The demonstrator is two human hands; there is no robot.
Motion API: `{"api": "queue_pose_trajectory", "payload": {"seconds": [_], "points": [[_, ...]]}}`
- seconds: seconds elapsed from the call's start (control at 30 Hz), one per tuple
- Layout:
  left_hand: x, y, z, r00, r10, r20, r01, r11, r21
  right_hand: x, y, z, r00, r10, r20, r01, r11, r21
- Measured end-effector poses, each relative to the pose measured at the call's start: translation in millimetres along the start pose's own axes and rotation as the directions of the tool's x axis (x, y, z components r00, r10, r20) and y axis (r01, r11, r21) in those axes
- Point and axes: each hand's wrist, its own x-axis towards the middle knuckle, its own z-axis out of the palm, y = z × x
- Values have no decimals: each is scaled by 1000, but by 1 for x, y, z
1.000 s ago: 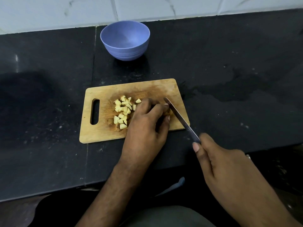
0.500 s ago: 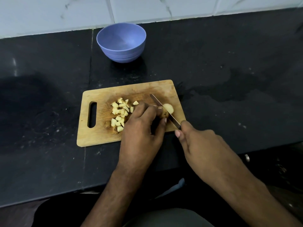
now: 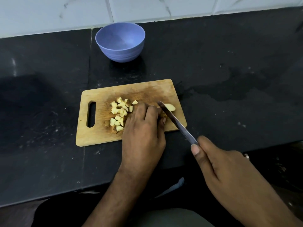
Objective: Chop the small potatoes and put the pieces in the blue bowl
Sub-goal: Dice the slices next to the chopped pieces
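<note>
On the black surface (image 3: 229, 63): one board (image 3: 98, 136), one empty blue bowl (image 3: 120, 41); right hand (image 3: 226, 171) grips one knife (image 3: 177, 123), left hand (image 3: 144, 135) holds a potato (image 3: 170, 107).

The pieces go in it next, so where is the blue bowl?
In the head view, the blue bowl stands on the black counter beyond the cutting board, by the tiled wall.
</note>
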Motion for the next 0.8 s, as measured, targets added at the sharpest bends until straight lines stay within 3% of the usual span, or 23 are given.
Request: {"api": "queue_pose_trajectory", "payload": {"seconds": [0.3, 0.53, 0.8], "points": [[1, 3, 4, 999, -42, 7, 43, 996, -77, 8, -8, 1, 997, 51, 56, -46, 995, -90], [-2, -1, 4, 998, -68, -17, 65, 989, -133, 44, -21, 28, 999, 21, -29, -26, 983, -184], [-2, 1, 2, 995, -92, -46, 81, 976, -204, 39, -6, 21, 993, -82, -91, 78, 996, -39]]}}
